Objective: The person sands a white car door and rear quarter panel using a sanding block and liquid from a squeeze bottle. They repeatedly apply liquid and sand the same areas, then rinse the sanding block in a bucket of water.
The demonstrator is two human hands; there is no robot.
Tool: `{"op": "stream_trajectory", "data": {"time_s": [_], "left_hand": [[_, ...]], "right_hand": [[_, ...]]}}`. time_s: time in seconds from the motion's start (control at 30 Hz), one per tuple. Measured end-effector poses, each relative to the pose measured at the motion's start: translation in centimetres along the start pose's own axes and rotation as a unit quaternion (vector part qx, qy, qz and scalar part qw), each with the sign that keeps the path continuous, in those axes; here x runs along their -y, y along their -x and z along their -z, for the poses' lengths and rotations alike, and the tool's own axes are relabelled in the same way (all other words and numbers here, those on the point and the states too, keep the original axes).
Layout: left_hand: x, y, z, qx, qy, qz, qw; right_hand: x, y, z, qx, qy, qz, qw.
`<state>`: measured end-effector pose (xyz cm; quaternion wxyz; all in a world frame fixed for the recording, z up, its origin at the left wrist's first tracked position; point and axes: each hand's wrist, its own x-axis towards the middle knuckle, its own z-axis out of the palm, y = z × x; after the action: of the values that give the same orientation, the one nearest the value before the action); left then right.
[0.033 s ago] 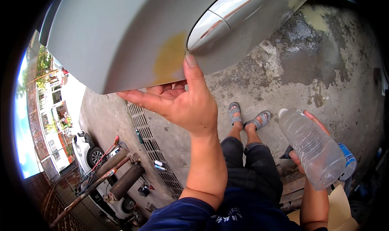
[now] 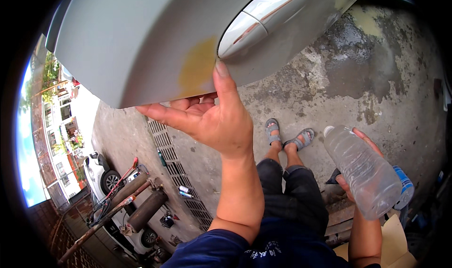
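A grey car door [image 2: 160, 37] with a yellowish patch [image 2: 197, 68] fills the top of the head view. Its white handle [image 2: 245, 30] shows reddish scraped streaks. My left hand [image 2: 221, 120] is at the lower edge of the door, thumb resting on the surface just below the handle's end. The other fingers reach under the edge, where their tips are partly hidden. At the right, my right hand [image 2: 346, 185] is wrapped round a clear plastic bottle [image 2: 362, 174], tilted, with a white cap. Most of that hand is behind the bottle.
My sandalled feet [image 2: 301, 138] stand on a stained concrete floor [image 2: 329, 103]. A slotted drain grate [image 2: 174, 164] runs along the left. Beyond it are rusty pipes [image 2: 148, 209] and a white car [image 2: 96, 171]. A blue-labelled bottle [image 2: 405, 188] and cardboard [image 2: 393, 240] lie at lower right.
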<state>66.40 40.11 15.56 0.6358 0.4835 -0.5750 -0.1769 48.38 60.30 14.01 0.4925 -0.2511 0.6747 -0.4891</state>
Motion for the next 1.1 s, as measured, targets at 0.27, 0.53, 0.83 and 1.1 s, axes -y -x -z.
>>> {"op": "stream_trajectory", "data": {"time_s": [0.27,0.53,0.83,1.1], "left_hand": [[-0.1,-0.5,-0.1,-0.002,0.027,0.022,0.999],[-0.2,-0.9,0.7,0.013,0.009,0.031,0.999],[-0.6,-1.8,0.8,0.014,-0.002,0.042,0.999],[-0.8,-1.7,0.7,0.007,-0.006,0.025,1.000]], "right_hand": [[-0.6,0.1,0.2,0.009,0.000,0.006,1.000],[-0.3,0.8,-0.6,-0.026,-0.030,0.049,0.998],[-0.7,0.8,1.5,0.000,-0.050,-0.045,0.998],[-1.4,1.2,1.6,-0.010,-0.019,0.037,0.999]]}}
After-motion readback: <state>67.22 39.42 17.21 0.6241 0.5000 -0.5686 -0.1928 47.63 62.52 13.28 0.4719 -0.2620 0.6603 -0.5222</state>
